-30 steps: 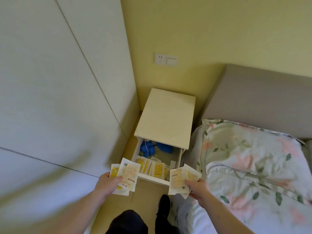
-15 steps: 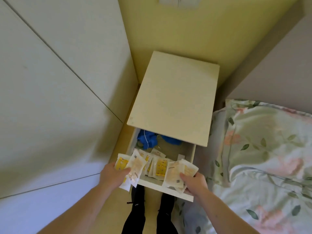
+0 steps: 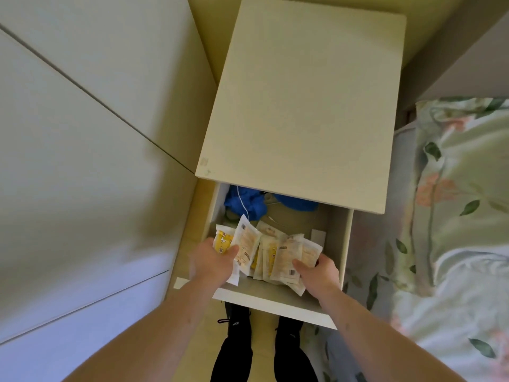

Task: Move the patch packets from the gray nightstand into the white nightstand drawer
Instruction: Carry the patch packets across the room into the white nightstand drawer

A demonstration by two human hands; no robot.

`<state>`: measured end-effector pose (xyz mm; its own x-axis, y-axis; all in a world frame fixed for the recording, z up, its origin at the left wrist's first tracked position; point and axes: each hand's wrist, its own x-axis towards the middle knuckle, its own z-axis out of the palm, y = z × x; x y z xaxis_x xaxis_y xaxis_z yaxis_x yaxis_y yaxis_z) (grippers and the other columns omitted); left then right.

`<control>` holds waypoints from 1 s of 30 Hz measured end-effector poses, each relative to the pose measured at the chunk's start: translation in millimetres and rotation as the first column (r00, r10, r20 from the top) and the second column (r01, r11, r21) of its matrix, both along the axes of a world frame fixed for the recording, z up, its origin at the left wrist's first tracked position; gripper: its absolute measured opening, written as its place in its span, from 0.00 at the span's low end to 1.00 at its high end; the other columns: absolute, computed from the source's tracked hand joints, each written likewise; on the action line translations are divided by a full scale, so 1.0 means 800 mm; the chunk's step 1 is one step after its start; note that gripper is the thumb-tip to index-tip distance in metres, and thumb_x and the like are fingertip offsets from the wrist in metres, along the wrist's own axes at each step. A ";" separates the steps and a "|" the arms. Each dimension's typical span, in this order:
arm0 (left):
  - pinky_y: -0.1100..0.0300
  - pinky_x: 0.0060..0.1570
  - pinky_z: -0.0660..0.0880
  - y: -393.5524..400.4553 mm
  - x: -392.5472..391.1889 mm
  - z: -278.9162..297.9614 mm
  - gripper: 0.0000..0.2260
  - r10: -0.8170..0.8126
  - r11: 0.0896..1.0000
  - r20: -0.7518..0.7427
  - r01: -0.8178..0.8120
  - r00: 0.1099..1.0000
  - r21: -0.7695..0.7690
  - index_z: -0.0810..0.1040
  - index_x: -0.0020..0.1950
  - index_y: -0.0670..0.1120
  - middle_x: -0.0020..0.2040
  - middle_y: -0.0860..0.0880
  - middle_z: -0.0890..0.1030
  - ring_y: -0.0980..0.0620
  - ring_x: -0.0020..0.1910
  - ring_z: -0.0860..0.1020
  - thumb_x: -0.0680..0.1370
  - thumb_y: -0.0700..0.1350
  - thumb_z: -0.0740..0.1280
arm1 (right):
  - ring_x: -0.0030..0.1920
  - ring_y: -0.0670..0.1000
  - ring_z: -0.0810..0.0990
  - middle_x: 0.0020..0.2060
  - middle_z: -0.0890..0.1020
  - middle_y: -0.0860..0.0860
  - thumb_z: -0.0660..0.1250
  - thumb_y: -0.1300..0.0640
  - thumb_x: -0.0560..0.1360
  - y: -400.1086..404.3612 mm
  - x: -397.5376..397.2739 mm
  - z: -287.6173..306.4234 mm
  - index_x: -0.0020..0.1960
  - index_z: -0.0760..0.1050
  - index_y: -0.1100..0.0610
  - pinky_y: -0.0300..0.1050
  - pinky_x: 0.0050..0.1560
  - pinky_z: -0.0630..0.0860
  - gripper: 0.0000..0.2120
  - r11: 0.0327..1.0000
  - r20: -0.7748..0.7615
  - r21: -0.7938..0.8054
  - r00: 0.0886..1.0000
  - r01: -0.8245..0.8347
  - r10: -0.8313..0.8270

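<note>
The white nightstand (image 3: 303, 100) stands below me with its drawer (image 3: 275, 301) pulled open. My left hand (image 3: 213, 261) grips a fan of white and yellow patch packets (image 3: 246, 245) over the drawer's left front. My right hand (image 3: 319, 275) holds another bunch of patch packets (image 3: 289, 255) down inside the drawer's right front. More packets (image 3: 268, 232) lie on the drawer floor between and behind both bunches. The gray nightstand is out of view.
Blue cloth items (image 3: 243, 204) with a thin white cord fill the back of the drawer. A wardrobe panel (image 3: 82, 133) rises close on the left. A bed with a floral pillow (image 3: 462, 188) lies right. My feet (image 3: 261, 340) stand under the drawer front.
I have stepped in and leaned over the nightstand. Both hands have gone from in front of the drawer down into it, each still holding its packets.
</note>
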<state>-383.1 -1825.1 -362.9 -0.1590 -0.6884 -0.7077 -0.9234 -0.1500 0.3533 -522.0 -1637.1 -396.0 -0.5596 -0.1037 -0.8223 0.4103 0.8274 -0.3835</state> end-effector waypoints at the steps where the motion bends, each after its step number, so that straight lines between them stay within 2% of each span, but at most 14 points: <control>1: 0.63 0.32 0.74 0.001 -0.001 -0.006 0.11 -0.001 1.000 0.004 0.001 1.000 -0.010 0.80 0.55 0.52 0.53 0.51 0.85 0.49 0.49 0.83 0.77 0.55 0.73 | 0.51 0.52 0.84 0.54 0.85 0.50 0.74 0.52 0.77 0.001 0.002 -0.004 0.63 0.78 0.52 0.42 0.41 0.80 0.16 1.000 -0.007 0.011 1.000 -0.018 0.018; 3: 0.64 0.32 0.72 0.003 -0.002 -0.014 0.11 0.008 1.000 0.013 -0.007 1.000 -0.029 0.80 0.55 0.51 0.53 0.50 0.84 0.51 0.47 0.81 0.77 0.54 0.73 | 0.53 0.53 0.84 0.55 0.85 0.50 0.73 0.51 0.77 0.005 0.006 -0.011 0.64 0.78 0.52 0.47 0.48 0.82 0.16 0.996 -0.055 0.051 0.996 -0.069 0.072; 8: 0.64 0.28 0.66 0.006 -0.004 -0.010 0.10 0.011 0.994 0.082 -0.001 0.997 -0.114 0.79 0.53 0.51 0.48 0.52 0.82 0.53 0.42 0.77 0.78 0.55 0.72 | 0.53 0.55 0.82 0.55 0.82 0.52 0.70 0.52 0.79 0.017 0.023 0.005 0.63 0.73 0.55 0.52 0.53 0.81 0.15 0.976 -0.133 0.147 0.975 -0.160 0.180; 12: 0.63 0.26 0.64 0.008 -0.003 -0.001 0.11 0.002 0.988 0.162 0.023 0.987 -0.152 0.77 0.47 0.51 0.46 0.51 0.83 0.52 0.39 0.77 0.77 0.57 0.72 | 0.50 0.55 0.79 0.54 0.77 0.51 0.66 0.51 0.81 0.024 0.029 0.029 0.62 0.68 0.54 0.50 0.46 0.80 0.13 0.980 -0.152 0.146 0.976 -0.134 0.156; 16: 0.61 0.29 0.70 0.006 0.003 -0.001 0.13 -0.007 0.986 0.208 0.042 0.978 -0.164 0.78 0.45 0.51 0.41 0.52 0.81 0.51 0.38 0.78 0.76 0.59 0.73 | 0.48 0.51 0.79 0.54 0.79 0.49 0.64 0.52 0.83 0.017 0.024 0.042 0.61 0.67 0.52 0.36 0.32 0.75 0.10 0.995 -0.137 0.042 0.986 -0.088 0.093; 19: 0.61 0.30 0.69 0.001 0.011 -0.003 0.15 -0.093 0.973 0.280 0.147 0.955 -0.178 0.77 0.45 0.51 0.39 0.53 0.79 0.51 0.38 0.78 0.75 0.62 0.72 | 0.47 0.48 0.80 0.55 0.79 0.48 0.66 0.53 0.82 -0.002 0.015 0.033 0.63 0.68 0.51 0.33 0.30 0.74 0.13 0.998 -0.058 -0.013 0.996 -0.068 0.067; 21: 0.61 0.29 0.68 -0.002 0.016 -0.006 0.18 -0.163 0.954 0.335 0.235 0.928 -0.186 0.79 0.46 0.50 0.39 0.53 0.80 0.52 0.38 0.78 0.74 0.65 0.71 | 0.50 0.50 0.80 0.57 0.80 0.50 0.67 0.54 0.82 -0.015 0.012 0.019 0.65 0.67 0.51 0.37 0.35 0.79 0.15 0.997 -0.018 -0.006 0.996 -0.083 0.083; 24: 0.62 0.27 0.67 -0.005 0.021 -0.008 0.20 -0.241 0.925 0.384 0.330 0.891 -0.186 0.79 0.45 0.50 0.37 0.53 0.79 0.53 0.35 0.77 0.74 0.67 0.69 | 0.54 0.54 0.82 0.60 0.80 0.53 0.66 0.58 0.81 -0.026 0.017 0.006 0.67 0.66 0.53 0.48 0.48 0.84 0.17 0.990 0.020 0.064 0.992 -0.129 0.128; 26: 0.61 0.27 0.67 -0.008 0.021 -0.008 0.21 -0.268 0.916 0.400 0.360 0.877 -0.175 0.79 0.44 0.50 0.37 0.53 0.79 0.53 0.35 0.77 0.74 0.67 0.69 | 0.60 0.55 0.80 0.62 0.78 0.54 0.68 0.61 0.78 -0.028 0.021 0.003 0.73 0.62 0.55 0.49 0.54 0.82 0.27 0.966 0.040 0.143 0.976 -0.215 0.212; 28: 0.61 0.27 0.67 -0.011 0.022 -0.005 0.22 -0.279 0.916 0.416 0.370 0.865 -0.156 0.78 0.44 0.49 0.37 0.53 0.79 0.53 0.35 0.78 0.73 0.68 0.69 | 0.68 0.57 0.73 0.69 0.72 0.54 0.71 0.62 0.75 -0.027 0.028 0.003 0.77 0.57 0.55 0.53 0.67 0.76 0.36 0.938 0.017 0.216 0.961 -0.272 0.274; 30: 0.61 0.27 0.68 -0.013 0.022 -0.001 0.22 -0.302 0.912 0.426 0.389 0.853 -0.132 0.77 0.43 0.50 0.36 0.53 0.79 0.54 0.34 0.78 0.72 0.69 0.70 | 0.72 0.57 0.68 0.73 0.67 0.53 0.70 0.63 0.75 -0.029 0.033 0.006 0.79 0.56 0.53 0.55 0.73 0.71 0.38 0.934 -0.020 0.195 0.950 -0.301 0.311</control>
